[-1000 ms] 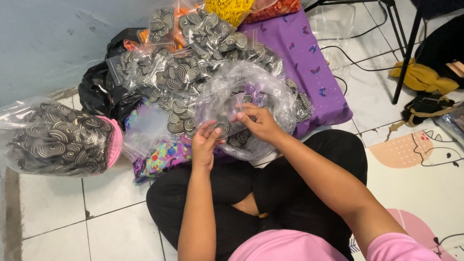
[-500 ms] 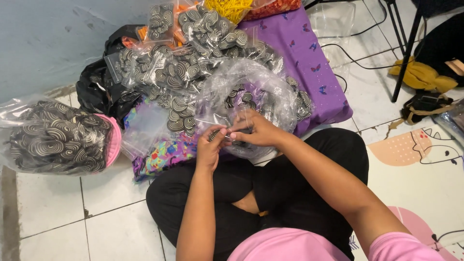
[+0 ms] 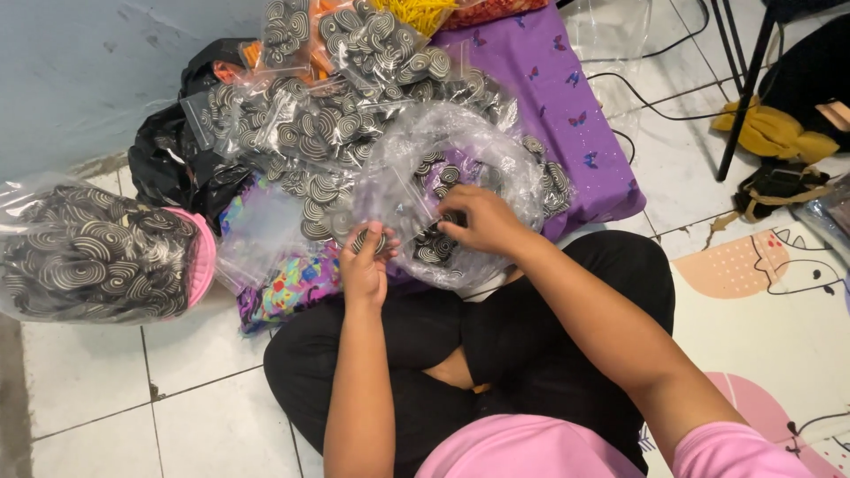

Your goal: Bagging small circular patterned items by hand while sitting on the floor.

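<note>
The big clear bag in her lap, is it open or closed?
Open. The right hand reaches inside the clear bag, among black-and-white swirl pieces; its mouth gapes toward her.

Pretty cramped ahead: heap of small bagged swirl discs (image 3: 354, 115) on purple cloth (image 3: 567, 115) blocks forward reach. Big full bag (image 3: 88, 252) crowds left. Bare tile floor (image 3: 133, 389) front-left open; chair legs (image 3: 739, 88), cables (image 3: 646, 97) clutter right.

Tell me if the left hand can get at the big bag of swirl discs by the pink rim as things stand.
Probably yes: the left hand holds a disc, but only open tile floor lies between it and the big bag.
</note>
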